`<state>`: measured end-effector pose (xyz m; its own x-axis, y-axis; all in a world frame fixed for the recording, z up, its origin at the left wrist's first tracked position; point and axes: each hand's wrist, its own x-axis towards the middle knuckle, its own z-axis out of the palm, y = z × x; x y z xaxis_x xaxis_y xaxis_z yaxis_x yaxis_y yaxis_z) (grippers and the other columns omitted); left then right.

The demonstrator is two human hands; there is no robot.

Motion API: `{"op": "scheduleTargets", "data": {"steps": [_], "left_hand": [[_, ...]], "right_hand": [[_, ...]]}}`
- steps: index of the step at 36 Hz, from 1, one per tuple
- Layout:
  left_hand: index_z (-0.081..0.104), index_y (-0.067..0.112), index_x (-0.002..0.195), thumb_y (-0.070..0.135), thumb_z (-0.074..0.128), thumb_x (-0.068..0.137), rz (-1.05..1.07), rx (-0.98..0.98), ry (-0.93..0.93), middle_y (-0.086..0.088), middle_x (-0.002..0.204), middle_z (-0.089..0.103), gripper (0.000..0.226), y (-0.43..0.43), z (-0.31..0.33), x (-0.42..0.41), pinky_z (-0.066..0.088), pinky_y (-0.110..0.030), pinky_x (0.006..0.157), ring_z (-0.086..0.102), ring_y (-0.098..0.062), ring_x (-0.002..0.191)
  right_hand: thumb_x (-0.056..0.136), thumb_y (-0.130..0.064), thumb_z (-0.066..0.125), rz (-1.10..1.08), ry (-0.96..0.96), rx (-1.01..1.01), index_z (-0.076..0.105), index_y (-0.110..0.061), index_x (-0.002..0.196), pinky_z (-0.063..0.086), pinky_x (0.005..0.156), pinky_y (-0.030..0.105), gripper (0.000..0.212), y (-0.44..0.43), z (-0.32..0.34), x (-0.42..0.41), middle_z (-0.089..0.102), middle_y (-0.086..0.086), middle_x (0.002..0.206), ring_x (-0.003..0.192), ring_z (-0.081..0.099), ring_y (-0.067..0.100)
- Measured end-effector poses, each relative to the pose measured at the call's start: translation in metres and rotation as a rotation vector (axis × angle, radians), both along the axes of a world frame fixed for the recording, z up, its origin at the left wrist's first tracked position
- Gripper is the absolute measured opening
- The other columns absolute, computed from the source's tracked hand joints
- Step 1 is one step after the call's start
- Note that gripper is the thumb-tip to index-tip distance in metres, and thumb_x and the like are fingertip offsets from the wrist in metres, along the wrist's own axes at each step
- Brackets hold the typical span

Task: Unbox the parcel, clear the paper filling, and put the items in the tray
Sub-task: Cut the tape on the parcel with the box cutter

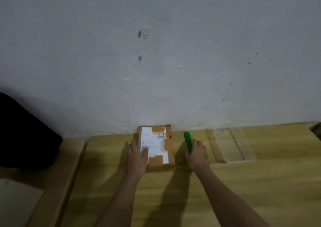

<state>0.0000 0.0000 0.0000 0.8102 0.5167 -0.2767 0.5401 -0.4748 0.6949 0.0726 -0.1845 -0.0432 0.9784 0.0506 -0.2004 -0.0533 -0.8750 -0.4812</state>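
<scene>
A small cardboard parcel with a white shipping label and brown tape lies closed on the wooden table, close to the wall. My left hand rests flat on its left side, fingers spread over the label edge. My right hand is just right of the parcel, closed around a green utility knife that points toward the wall. A clear plastic tray sits on the table to the right of that hand, with nothing visible inside it.
The wooden table runs up to a grey-white wall. A dark bulky object stands at the left. A second wooden surface adjoins the table on the left, with a pale sheet at the bottom left.
</scene>
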Motion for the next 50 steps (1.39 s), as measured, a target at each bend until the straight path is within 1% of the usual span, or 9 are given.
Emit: {"op": "scheduleTargets", "data": {"steps": [5,14,17,23,28,31,34,40,50], "left_hand": [[0.018,0.014,0.148,0.031,0.042,0.096,-0.056,-0.079,-0.097,-0.010,0.149,0.035,0.059,0.009,-0.023,0.005,0.050,-0.035,0.094,0.044,-0.028,0.130],[0.005,0.023,0.150,0.022,0.042,0.098,-0.087,-0.258,-0.128,-0.002,0.152,0.031,0.063,0.009,-0.028,0.009,0.047,-0.007,0.052,0.047,-0.011,0.117],[0.004,0.024,0.150,0.023,0.041,0.098,-0.084,-0.243,-0.109,-0.003,0.153,0.029,0.064,0.008,-0.025,0.009,0.049,-0.012,0.062,0.047,-0.023,0.128],[0.005,0.026,0.150,0.025,0.041,0.098,-0.065,-0.196,-0.112,-0.006,0.148,0.038,0.063,0.007,-0.028,0.009,0.053,-0.034,0.084,0.054,-0.023,0.116],[0.001,0.030,0.149,0.028,0.041,0.098,-0.075,-0.220,-0.114,-0.004,0.150,0.036,0.065,0.010,-0.035,0.010,0.054,-0.039,0.085,0.052,-0.025,0.117],[-0.003,0.032,0.148,0.026,0.040,0.098,-0.074,-0.312,-0.126,-0.002,0.152,0.031,0.066,0.013,-0.036,0.011,0.049,-0.022,0.066,0.048,-0.023,0.122],[-0.006,0.033,0.148,0.024,0.040,0.098,-0.064,-0.400,-0.140,-0.002,0.153,0.028,0.068,0.012,-0.038,0.013,0.046,-0.020,0.068,0.045,-0.017,0.119],[-0.005,0.031,0.148,0.019,0.040,0.098,-0.035,-0.499,-0.163,-0.004,0.151,0.031,0.068,0.011,-0.038,0.015,0.045,-0.017,0.066,0.045,-0.012,0.112],[-0.007,0.025,0.148,0.004,0.040,0.097,-0.049,-0.566,-0.148,-0.005,0.155,0.024,0.072,-0.009,-0.021,-0.002,0.033,-0.035,0.107,0.030,-0.025,0.139]], "right_hand": [[0.092,-0.026,0.048,-0.038,-0.027,-0.105,0.042,-0.009,0.128,0.043,0.095,0.038,0.041,0.001,-0.019,0.009,0.047,0.013,0.121,0.109,0.046,0.028],[0.093,-0.021,0.049,-0.221,-0.043,0.256,0.042,-0.009,0.135,0.051,0.086,0.038,0.044,0.010,-0.012,0.002,0.046,0.013,0.111,0.098,0.052,0.027],[0.093,-0.021,0.049,-0.224,-0.108,0.401,0.042,-0.010,0.136,0.049,0.074,0.029,0.044,0.017,0.006,-0.008,0.046,0.007,0.106,0.090,0.052,0.020],[0.093,-0.023,0.050,-0.051,-0.172,0.448,0.045,-0.016,0.135,0.034,0.059,0.005,0.043,0.050,0.028,-0.015,0.045,0.002,0.101,0.084,0.046,0.010],[0.093,-0.025,0.050,0.009,-0.096,0.339,0.040,-0.014,0.137,0.049,0.078,0.024,0.046,0.075,0.025,-0.010,0.044,0.007,0.108,0.089,0.046,0.014],[0.093,-0.025,0.050,-0.008,-0.095,0.301,0.042,-0.012,0.137,0.048,0.080,0.024,0.046,0.078,0.023,-0.010,0.042,0.006,0.107,0.088,0.044,0.012],[0.093,-0.030,0.050,-0.024,-0.125,0.313,0.038,-0.015,0.139,0.049,0.085,0.026,0.050,0.074,0.018,-0.010,0.037,0.004,0.108,0.098,0.044,0.016],[0.094,-0.042,0.041,-0.041,0.132,0.503,0.009,-0.027,0.148,0.036,0.108,0.050,0.064,0.072,0.009,-0.009,0.021,0.008,0.149,0.135,0.026,0.031],[0.098,-0.035,0.034,0.116,0.267,0.589,-0.008,-0.023,0.147,0.041,0.104,0.042,0.066,0.054,0.022,-0.029,0.026,0.006,0.153,0.133,0.037,0.028]]}}
